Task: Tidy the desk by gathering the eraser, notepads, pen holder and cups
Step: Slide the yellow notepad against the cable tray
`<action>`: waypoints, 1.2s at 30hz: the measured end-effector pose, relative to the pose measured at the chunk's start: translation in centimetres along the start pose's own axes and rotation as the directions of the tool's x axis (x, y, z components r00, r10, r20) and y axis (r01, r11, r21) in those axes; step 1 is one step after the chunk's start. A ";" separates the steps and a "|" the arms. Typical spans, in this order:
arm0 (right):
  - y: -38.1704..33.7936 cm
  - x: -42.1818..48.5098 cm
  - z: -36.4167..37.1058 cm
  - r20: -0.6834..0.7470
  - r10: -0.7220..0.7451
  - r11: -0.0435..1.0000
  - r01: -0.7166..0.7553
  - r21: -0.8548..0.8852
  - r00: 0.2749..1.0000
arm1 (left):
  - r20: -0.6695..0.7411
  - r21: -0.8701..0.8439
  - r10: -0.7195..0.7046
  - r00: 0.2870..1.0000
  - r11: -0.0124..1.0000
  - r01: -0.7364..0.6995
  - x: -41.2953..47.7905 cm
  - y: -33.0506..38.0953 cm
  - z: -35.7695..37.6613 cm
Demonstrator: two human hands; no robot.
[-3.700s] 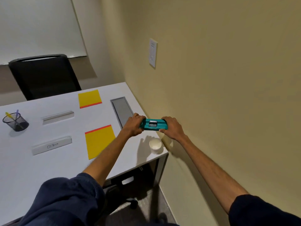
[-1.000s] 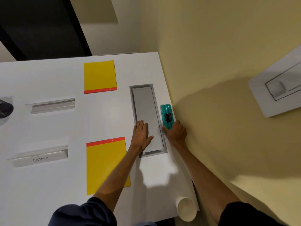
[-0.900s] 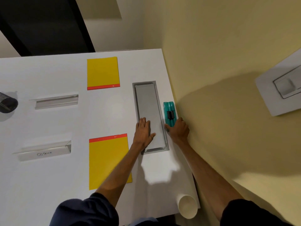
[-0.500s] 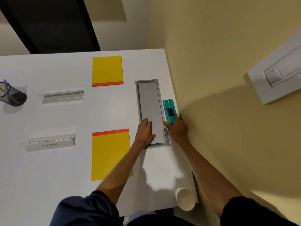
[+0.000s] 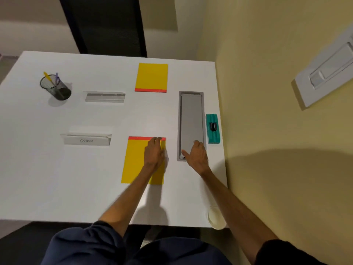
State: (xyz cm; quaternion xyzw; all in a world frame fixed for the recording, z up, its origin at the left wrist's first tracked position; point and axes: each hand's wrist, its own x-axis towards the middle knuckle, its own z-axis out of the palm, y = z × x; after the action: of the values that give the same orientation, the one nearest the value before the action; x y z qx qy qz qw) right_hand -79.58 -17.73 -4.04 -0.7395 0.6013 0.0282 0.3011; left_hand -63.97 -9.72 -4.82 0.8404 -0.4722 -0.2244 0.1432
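The left hand (image 5: 154, 153) lies flat over the near yellow notepad (image 5: 137, 161), palm down, its fingers (image 5: 157, 140) pressed close together and reaching the red binding strip at the pad's far edge. So the pad is directly beneath these fingers, not off to a side; its long axis runs away from the person, in line with the forearm. Whether the fingers press the paper or hang just above it I cannot tell, as the hand is blurred. They pinch nothing.

The right hand (image 5: 196, 156) rests at the near end of the grey recessed tray (image 5: 191, 111), thumb spread wide, empty. The teal eraser (image 5: 213, 128) lies just beyond and to the right of it, apart from the fingers, along the wall edge of the tabletop (image 5: 76, 178).

The left hand is clearly nearer to the pad. The second notepad (image 5: 151, 77) lies farther off, the pen holder (image 5: 56, 87) well to the far left, and a paper cup (image 5: 216, 217) stands at the near right corner.
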 end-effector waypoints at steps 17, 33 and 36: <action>-6.3 -3.1 7.9 0.209 -0.108 0.987 0.129 -0.092 0.972 | 0.034 -0.056 -0.392 0.919 0.918 0.393 -5.1 -12.0 -3.8; -7.2 -0.7 8.0 0.273 0.251 0.834 -0.350 0.426 0.929 | 0.105 -0.368 -0.500 0.860 0.783 0.501 -4.8 -13.0 -2.0; -6.7 -0.7 7.5 0.343 0.278 0.799 -0.414 0.436 0.897 | 0.138 -0.423 -0.523 0.841 0.736 0.528 -4.6 -12.9 -1.9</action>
State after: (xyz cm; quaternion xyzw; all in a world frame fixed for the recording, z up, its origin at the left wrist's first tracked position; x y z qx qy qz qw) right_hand -71.29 -12.84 -7.12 -0.5023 0.6686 0.0244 0.5478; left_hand -55.62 0.94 -7.90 0.8824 -0.1523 -0.3614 0.2600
